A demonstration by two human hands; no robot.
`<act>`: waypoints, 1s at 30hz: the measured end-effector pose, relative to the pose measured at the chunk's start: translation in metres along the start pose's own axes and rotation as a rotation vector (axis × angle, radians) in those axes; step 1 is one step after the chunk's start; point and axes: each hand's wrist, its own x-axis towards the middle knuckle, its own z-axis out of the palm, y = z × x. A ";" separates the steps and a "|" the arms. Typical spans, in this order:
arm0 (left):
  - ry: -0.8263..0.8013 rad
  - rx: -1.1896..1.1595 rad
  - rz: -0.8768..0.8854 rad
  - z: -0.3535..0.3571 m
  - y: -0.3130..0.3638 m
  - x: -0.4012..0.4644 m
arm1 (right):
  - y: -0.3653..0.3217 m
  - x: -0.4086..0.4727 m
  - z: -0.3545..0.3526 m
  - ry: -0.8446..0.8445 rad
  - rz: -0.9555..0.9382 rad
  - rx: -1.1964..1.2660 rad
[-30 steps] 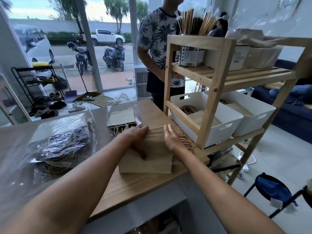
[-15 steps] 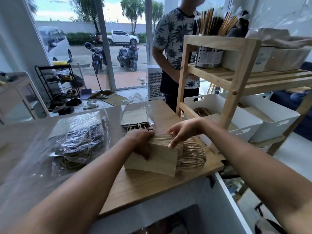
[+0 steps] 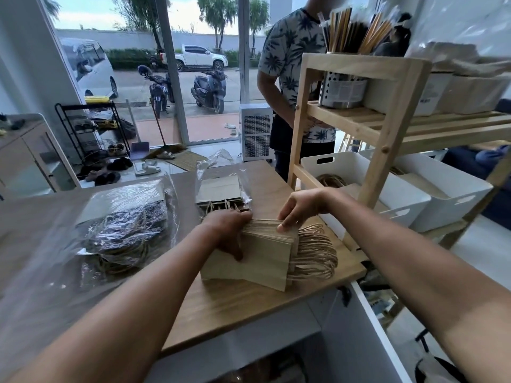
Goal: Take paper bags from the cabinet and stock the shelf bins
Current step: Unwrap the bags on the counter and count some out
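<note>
A stack of brown paper bags (image 3: 257, 258) with twisted handles lies on the wooden counter (image 3: 237, 308), handles pointing right. My left hand (image 3: 226, 230) grips the stack's left side, thumb on top. My right hand (image 3: 298, 205) pinches the top bags at the far edge with its fingertips. To the right stands a wooden shelf (image 3: 387, 128) holding a near white bin (image 3: 356, 172) with bags inside and a second white bin (image 3: 448, 189) beside it.
Two plastic-wrapped bag packs lie on the counter: a large pack (image 3: 124, 225) at left and a small pack (image 3: 221, 189) behind the stack. A person (image 3: 293, 78) stands beyond the shelf. An open cabinet door (image 3: 376, 327) juts out below right.
My right hand lifted off the stack's top and now pinches its far edge from above. The stack has tilted slightly and its handles fan out.
</note>
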 end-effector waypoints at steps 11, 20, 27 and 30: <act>0.001 -0.073 -0.019 0.000 0.000 0.006 | 0.022 0.005 0.015 0.173 -0.016 0.228; 0.149 -0.818 -0.124 0.007 -0.047 -0.009 | 0.088 -0.036 0.033 0.351 -0.199 0.748; 0.347 -1.336 -0.131 0.032 -0.013 -0.012 | 0.043 -0.017 0.065 0.161 -0.355 0.829; 0.452 -1.356 -0.177 0.050 -0.003 -0.006 | 0.030 -0.014 0.062 0.281 -0.354 0.823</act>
